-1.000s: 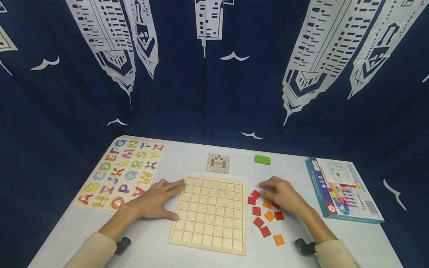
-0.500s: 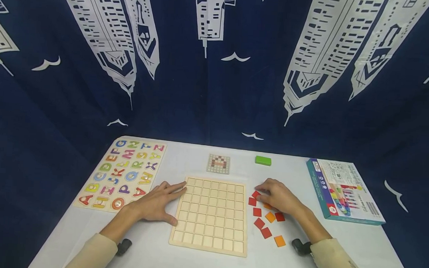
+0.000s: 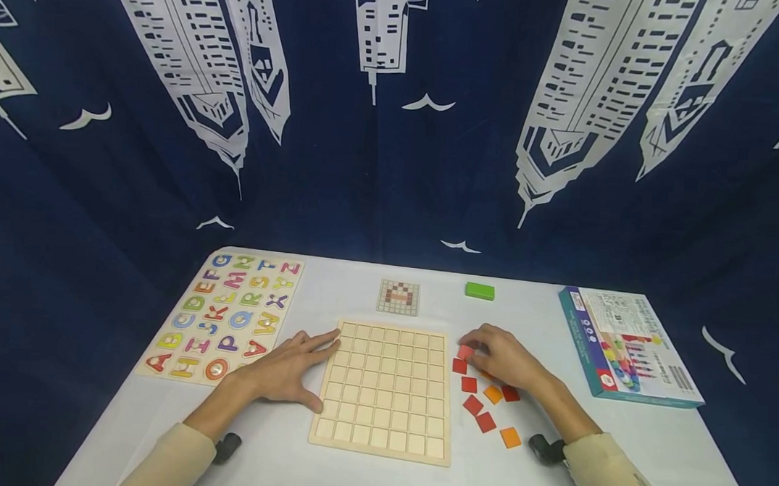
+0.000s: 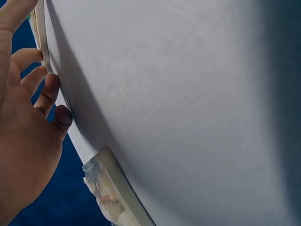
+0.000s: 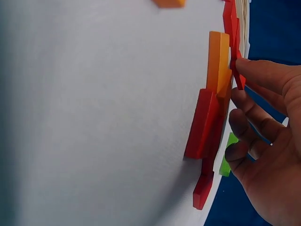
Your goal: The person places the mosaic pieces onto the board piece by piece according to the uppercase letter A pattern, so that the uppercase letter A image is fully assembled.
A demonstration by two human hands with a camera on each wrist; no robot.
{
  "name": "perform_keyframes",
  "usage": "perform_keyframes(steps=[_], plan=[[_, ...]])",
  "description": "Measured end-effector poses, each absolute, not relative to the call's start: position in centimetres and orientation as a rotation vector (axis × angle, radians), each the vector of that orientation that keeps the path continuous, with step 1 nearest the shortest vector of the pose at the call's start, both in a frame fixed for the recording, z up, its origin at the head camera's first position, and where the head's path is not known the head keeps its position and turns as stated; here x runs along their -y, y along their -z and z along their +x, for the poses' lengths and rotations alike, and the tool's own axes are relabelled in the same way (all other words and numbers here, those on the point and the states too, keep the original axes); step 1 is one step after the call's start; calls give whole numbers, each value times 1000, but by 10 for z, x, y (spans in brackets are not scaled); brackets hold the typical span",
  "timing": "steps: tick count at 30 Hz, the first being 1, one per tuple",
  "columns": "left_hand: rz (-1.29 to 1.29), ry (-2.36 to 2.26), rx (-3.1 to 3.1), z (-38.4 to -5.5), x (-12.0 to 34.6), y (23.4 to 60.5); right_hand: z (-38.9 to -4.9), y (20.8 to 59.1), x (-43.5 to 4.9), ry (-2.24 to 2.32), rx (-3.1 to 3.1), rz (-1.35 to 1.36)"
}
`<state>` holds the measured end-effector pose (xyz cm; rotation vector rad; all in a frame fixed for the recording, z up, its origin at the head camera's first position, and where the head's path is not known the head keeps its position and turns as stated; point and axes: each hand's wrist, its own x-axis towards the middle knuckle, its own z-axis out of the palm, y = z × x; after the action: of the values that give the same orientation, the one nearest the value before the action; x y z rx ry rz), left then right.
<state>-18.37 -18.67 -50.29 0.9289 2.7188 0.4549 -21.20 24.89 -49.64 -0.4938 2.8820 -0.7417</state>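
Note:
The wooden grid board lies flat on the white table, its square cells bare. My left hand steadies the board's left side, fingers spread, with thumb and fingertips at its edge. Off the board's right side, my right hand pinches a red square tile between thumb and fingers. In the right wrist view that red tile tilts at the thumb tip. Several more red tiles and orange tiles lie loose around and below this hand, some partly hidden beneath it.
Behind the board lies a small pattern card, with a green block to its right. An alphabet puzzle board is at the left, partly behind my left forearm. A printed box occupies the right side. A dark blue curtain hangs behind the table.
My right hand has shifted left from over the tile group to the red tile at its upper left and now pinches it. My left hand stays at the board's edge.

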Motion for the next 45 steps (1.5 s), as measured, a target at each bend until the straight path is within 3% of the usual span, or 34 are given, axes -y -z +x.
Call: perform_keyframes(steps=[45], plan=[[851, -437, -2678, -183, 186, 500, -214, 490, -242, 1026, -2774, -428]])
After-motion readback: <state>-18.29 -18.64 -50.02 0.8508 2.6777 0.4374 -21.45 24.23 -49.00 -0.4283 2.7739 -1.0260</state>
